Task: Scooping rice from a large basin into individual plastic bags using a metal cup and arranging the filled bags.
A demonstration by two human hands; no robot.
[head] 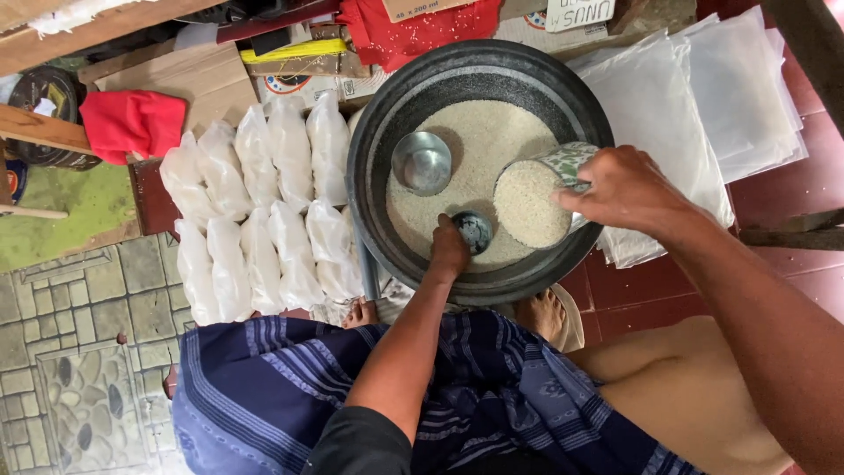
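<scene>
A big dark round basin [378, 132] holds a bed of white rice [479, 132]. My right hand [629, 189] grips a patterned cup [536, 198] heaped full of rice and holds it tilted above the basin's right side. My left hand [448, 248] reaches in at the near rim and holds a small dark cup [475, 230] resting in the rice. A metal bowl [422, 163] sits empty on the rice at the left.
Several filled clear bags of rice [264, 211] lie in rows left of the basin. A stack of empty plastic bags [686, 97] lies to the right. Cardboard boxes and red cloths [132, 123] sit behind. My lap is covered by a blue striped cloth [264, 378].
</scene>
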